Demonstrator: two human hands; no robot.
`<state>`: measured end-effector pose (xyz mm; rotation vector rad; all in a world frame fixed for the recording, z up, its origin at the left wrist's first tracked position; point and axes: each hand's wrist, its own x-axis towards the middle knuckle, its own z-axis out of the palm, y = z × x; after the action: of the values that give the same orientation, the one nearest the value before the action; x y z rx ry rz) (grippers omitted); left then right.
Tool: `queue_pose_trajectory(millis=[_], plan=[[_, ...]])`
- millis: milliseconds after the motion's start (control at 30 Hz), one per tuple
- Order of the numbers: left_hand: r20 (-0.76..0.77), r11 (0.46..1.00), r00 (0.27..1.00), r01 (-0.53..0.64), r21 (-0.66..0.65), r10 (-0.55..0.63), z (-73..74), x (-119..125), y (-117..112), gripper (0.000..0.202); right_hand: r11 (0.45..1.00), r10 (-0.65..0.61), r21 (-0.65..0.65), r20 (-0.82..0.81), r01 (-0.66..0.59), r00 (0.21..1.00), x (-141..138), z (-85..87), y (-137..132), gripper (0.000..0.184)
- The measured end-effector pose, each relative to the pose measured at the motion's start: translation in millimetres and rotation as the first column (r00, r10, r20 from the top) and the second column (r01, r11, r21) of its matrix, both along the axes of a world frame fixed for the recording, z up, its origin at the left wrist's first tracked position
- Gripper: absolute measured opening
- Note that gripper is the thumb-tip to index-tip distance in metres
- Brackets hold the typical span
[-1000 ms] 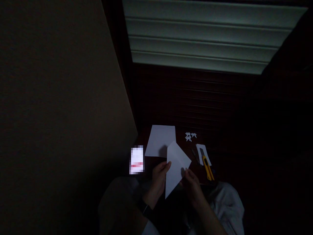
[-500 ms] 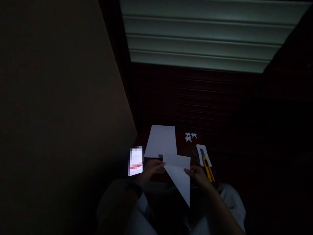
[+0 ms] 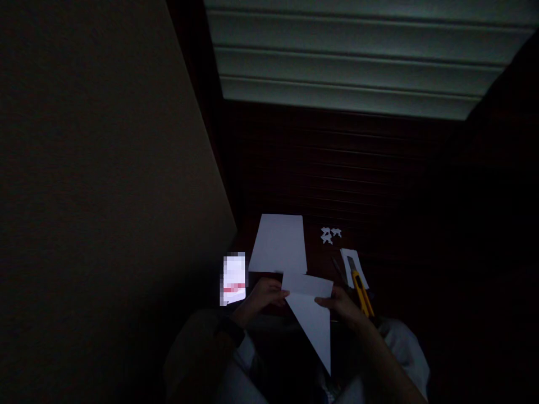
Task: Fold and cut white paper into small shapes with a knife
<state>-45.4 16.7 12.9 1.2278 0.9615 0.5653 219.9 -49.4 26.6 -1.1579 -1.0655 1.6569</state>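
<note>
A white sheet of paper (image 3: 310,314), folded along a slanted edge to a point at the bottom, is held up between my two hands over my lap. My left hand (image 3: 267,294) pinches its left edge, thumb on the near face. On the other side my right hand (image 3: 339,304) grips the right edge, its thumb lying across the paper. Just beyond is a flat white sheet or stack of paper (image 3: 278,242) on a dark tabletop. A yellow utility knife (image 3: 362,294) with its blade showing lies right of my right hand, partly over small white paper strips (image 3: 352,264).
Several small folded paper pieces (image 3: 329,234) sit at the back right of the tabletop. A lit, pixelated screen (image 3: 234,278) stands at the left. A thin dark tool (image 3: 338,269) lies beside the strips. A wall (image 3: 126,168) rises at the left, slatted panels ahead.
The folded paper and both hands have moved slightly down, toward me. The paper's top edge tilts more to the right, and the view has shifted a little.
</note>
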Motion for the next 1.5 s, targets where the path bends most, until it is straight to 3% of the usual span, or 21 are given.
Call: queue_pose_trajectory(millis=[400,567,800,967,1067,1133,1200,1367,1500], plan=[[-0.018,0.997,0.996,0.082,0.014,-0.082,9.3,-8.7,0.7,0.041,0.999,-0.045,-0.009,0.074,0.046,0.996,7.2,-14.7,-3.3,0.029],[-0.029,0.994,0.997,0.073,0.084,-0.071,15.0,-13.3,1.8,0.03,0.998,-0.058,-0.005,0.097,0.058,0.994,8.9,-18.6,-3.2,0.02],[0.056,0.999,0.998,-0.013,-0.044,0.015,15.1,-12.0,-2.1,0.035,0.996,-0.087,0.011,0.126,0.086,0.988,5.2,-10.4,-6.3,0.023],[0.197,0.979,0.968,-0.124,-0.163,0.155,15.0,-7.2,-1.0,0.048,0.965,-0.262,0.02,0.107,0.262,0.959,2.3,-18.3,-7.3,0.023],[0.295,0.952,0.931,-0.136,-0.273,0.217,17.6,2.1,-9.2,0.057,0.914,-0.405,0.041,0.07,0.403,0.912,-5.4,-24.0,-10.4,0.026],[0.292,0.942,0.93,-0.13,-0.308,0.224,22.2,13.3,-20.5,0.058,0.863,-0.504,0.062,0.034,0.502,0.863,-14.3,-24.2,-14.8,0.027],[0.238,0.948,0.938,-0.192,-0.252,0.254,29.5,27.1,-33.3,0.055,0.835,-0.544,0.125,0.037,0.537,0.838,-25.0,-20.3,-21.2,0.026],[0.274,0.939,0.898,-0.326,-0.113,0.345,51.5,51.7,-47.0,0.048,0.829,-0.455,0.45,0.198,0.332,0.868,-45.6,5.5,-44.1,0.028],[0.263,0.928,0.897,-0.373,0.014,0.356,66.2,48.1,-40.7,0.04,0.864,-0.295,0.493,0.329,0.103,0.897,-42.2,34.3,-62.6,0.04]])
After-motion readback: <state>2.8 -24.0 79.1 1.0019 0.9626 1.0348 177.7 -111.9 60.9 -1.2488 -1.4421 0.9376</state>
